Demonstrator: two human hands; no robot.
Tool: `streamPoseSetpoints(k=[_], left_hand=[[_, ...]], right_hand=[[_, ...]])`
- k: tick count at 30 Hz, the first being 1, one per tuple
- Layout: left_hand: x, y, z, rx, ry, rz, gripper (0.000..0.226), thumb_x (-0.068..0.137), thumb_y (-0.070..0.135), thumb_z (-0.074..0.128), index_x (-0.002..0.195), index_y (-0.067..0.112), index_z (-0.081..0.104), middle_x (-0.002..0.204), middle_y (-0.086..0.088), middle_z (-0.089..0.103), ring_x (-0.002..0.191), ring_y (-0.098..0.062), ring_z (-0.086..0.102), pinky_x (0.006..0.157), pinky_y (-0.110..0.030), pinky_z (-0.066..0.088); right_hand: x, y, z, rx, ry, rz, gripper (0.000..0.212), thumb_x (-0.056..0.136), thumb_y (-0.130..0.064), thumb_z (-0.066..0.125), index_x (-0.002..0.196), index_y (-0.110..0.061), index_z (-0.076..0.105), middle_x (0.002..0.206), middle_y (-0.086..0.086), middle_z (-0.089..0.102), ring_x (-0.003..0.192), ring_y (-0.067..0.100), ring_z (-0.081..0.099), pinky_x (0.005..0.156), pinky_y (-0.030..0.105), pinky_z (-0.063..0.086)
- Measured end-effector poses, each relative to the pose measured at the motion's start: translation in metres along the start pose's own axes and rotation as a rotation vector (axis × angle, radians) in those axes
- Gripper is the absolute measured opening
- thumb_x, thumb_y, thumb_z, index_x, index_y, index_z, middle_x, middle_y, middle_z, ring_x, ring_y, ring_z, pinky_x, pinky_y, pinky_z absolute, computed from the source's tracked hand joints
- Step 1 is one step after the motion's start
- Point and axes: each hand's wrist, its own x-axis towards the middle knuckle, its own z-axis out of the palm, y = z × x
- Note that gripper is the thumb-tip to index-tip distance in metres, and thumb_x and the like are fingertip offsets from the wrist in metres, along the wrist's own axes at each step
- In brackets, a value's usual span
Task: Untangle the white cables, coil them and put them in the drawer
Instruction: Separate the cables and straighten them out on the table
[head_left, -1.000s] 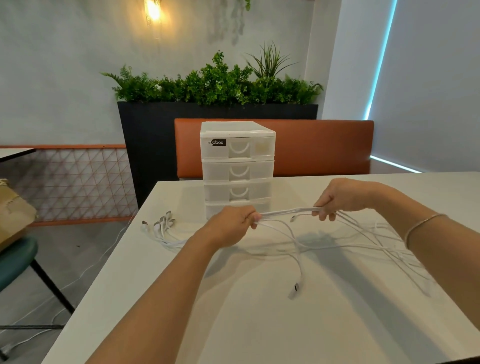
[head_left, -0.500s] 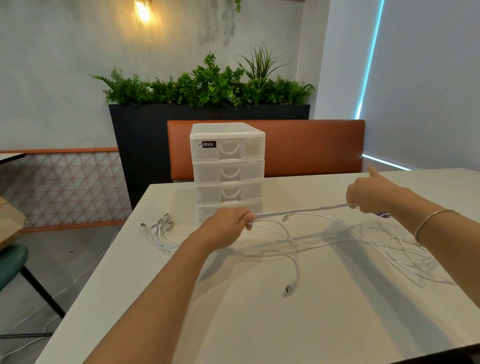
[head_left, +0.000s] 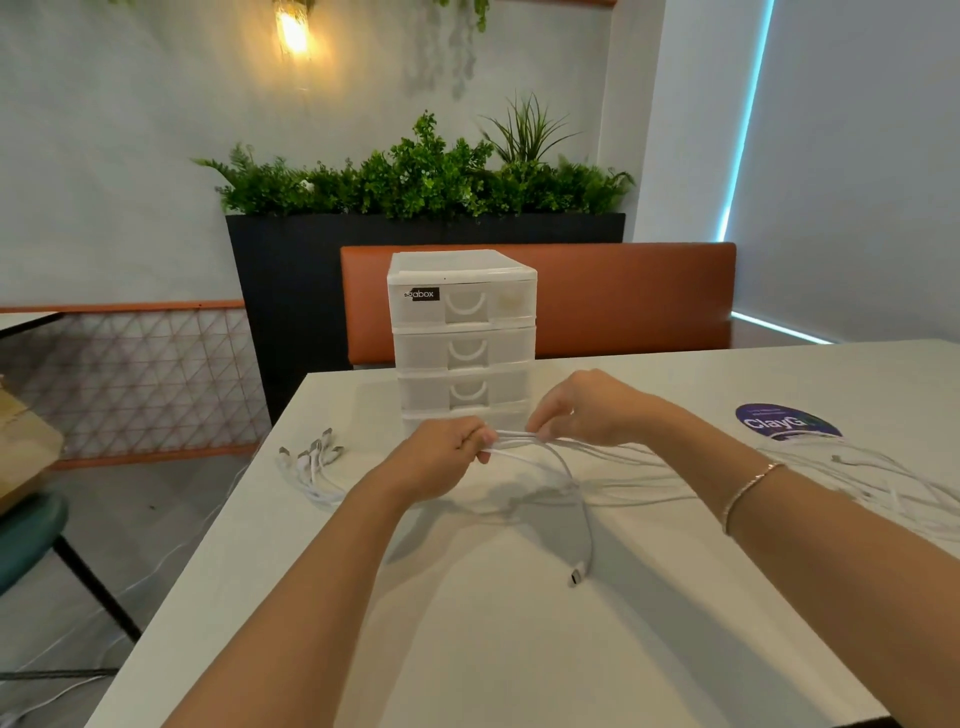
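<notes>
The white cables (head_left: 613, 470) are lying in a loose tangle across the table (head_left: 519, 649), trailing off to the right, with one plug end (head_left: 577, 577) dangling toward the near edge. The left hand (head_left: 441, 465) is gripping a bunch of strands in a closed fist, and the right hand (head_left: 587, 410) is pinching them just beside it. The drawer unit (head_left: 462, 343) is standing behind, all drawers closed. To my eye, sliding the pinch slowly along one strand would free it best.
</notes>
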Motion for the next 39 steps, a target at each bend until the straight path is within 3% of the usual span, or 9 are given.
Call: streamPoseSetpoints(k=[5,9,14,18,22,29,33,35,39], left_hand=[[0.0,0.001,-0.004,0.008,-0.022,0.017,0.035,0.101,0.031,0.035,0.069,0.029,0.049,0.076,0.014,0.053,0.074,-0.006,0.047,0.07,-0.018,0.037],[0.001,0.003,-0.002,0.029,-0.05,0.007,0.034,0.101,0.032,0.035,0.07,0.03,0.05,0.081,0.007,0.056,0.078,-0.013,0.049,0.075,-0.026,0.04],[0.002,0.001,-0.004,0.034,-0.019,-0.02,0.032,0.101,0.032,0.034,0.074,0.027,0.052,0.08,0.008,0.055,0.072,-0.009,0.047,0.069,-0.02,0.039],[0.002,0.007,-0.003,0.057,-0.014,-0.016,0.034,0.101,0.031,0.034,0.071,0.03,0.049,0.082,0.007,0.055,0.076,-0.011,0.049,0.071,-0.023,0.039],[0.0,0.012,-0.002,0.054,-0.046,0.019,0.031,0.101,0.031,0.035,0.076,0.025,0.053,0.088,0.003,0.059,0.081,-0.014,0.05,0.073,-0.023,0.037],[0.001,0.005,-0.008,0.056,-0.014,-0.011,0.032,0.101,0.031,0.034,0.078,0.023,0.054,0.087,-0.004,0.06,0.072,-0.015,0.047,0.071,-0.026,0.039],[0.001,0.005,-0.009,0.042,-0.01,-0.008,0.031,0.101,0.03,0.034,0.08,0.021,0.055,0.077,0.006,0.055,0.07,-0.012,0.046,0.067,-0.022,0.038],[0.002,0.007,-0.009,0.04,-0.012,-0.002,0.031,0.101,0.029,0.035,0.078,0.022,0.054,0.075,0.009,0.053,0.068,-0.009,0.045,0.064,-0.02,0.036],[0.002,0.011,-0.007,0.014,-0.019,0.004,0.031,0.101,0.03,0.035,0.077,0.023,0.054,0.077,0.008,0.054,0.068,-0.007,0.045,0.065,-0.019,0.036]], right_hand=[[0.003,0.001,0.003,0.123,0.015,0.037,0.011,0.086,-0.019,0.065,0.093,-0.019,0.073,0.092,-0.002,0.067,0.086,0.01,0.053,0.076,0.022,0.042],[0.003,0.0,0.004,0.019,0.047,-0.011,0.018,0.093,-0.017,0.051,0.095,-0.019,0.069,0.086,-0.007,0.063,0.082,0.009,0.05,0.063,0.008,0.036],[-0.001,-0.008,0.005,-0.342,-0.051,-0.162,0.024,0.095,-0.011,0.041,0.102,-0.014,0.063,0.089,-0.001,0.054,0.089,0.018,0.047,0.084,0.032,0.041],[-0.01,-0.013,0.003,-0.626,-0.123,-0.292,0.026,0.093,-0.006,0.038,0.108,-0.014,0.058,0.101,0.001,0.057,0.09,0.017,0.041,0.075,0.027,0.034],[-0.007,-0.008,-0.002,-0.886,-0.061,-0.351,0.029,0.093,-0.012,0.043,0.118,-0.021,0.056,0.113,-0.005,0.061,0.107,0.018,0.044,0.085,0.03,0.034],[-0.011,0.015,0.004,-0.889,-0.019,-0.352,0.036,0.094,-0.01,0.038,0.121,-0.023,0.057,0.11,-0.007,0.062,0.107,0.017,0.041,0.09,0.03,0.032],[-0.013,0.033,0.003,-0.942,-0.012,-0.308,0.036,0.094,-0.011,0.037,0.122,-0.024,0.056,0.111,-0.007,0.062,0.109,0.016,0.041,0.094,0.03,0.032],[-0.018,0.045,0.001,-0.934,-0.012,-0.277,0.033,0.092,-0.011,0.04,0.118,-0.023,0.058,0.108,-0.007,0.063,0.108,0.017,0.043,0.095,0.032,0.032],[-0.02,0.065,0.0,-1.012,0.141,-0.321,0.014,0.077,-0.013,0.063,0.087,-0.021,0.068,0.078,-0.007,0.064,0.088,0.017,0.055,0.086,0.035,0.042]])
